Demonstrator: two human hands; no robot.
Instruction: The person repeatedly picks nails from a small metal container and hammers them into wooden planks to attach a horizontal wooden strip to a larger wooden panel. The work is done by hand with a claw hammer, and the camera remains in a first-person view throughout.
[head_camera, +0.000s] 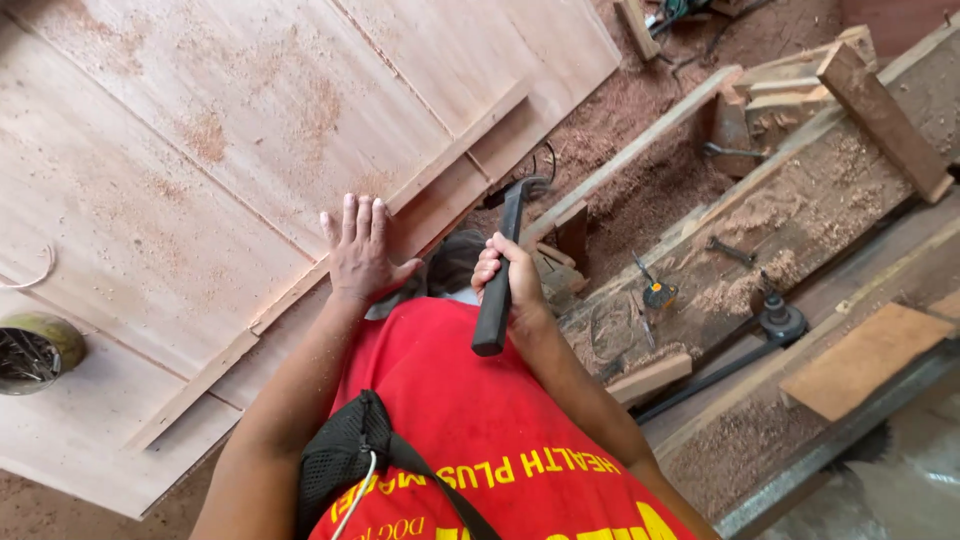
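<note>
Head view: left hand (360, 250) flat, fingers together, pressing thin batten (330, 265) onto plywood panel (180, 170), likely pinning it against shift. Right hand (510, 285) clamped on hammer (500, 270) handle, head up, raised clear just right of batten, likely for strike. Tin of nails (35, 350) at panel's left edge, within reach. Sawdust over panel.

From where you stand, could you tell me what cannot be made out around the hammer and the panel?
- Hammer head: dark against the shadowed gap beyond the panel, so its shape is unclear, head view.
- Right hand palm: turned away, wrapped round the handle.
- Panel under the left hand: covered by the flat palm.
- Tin: cut off by the left edge, contents too dark to tell.
</note>
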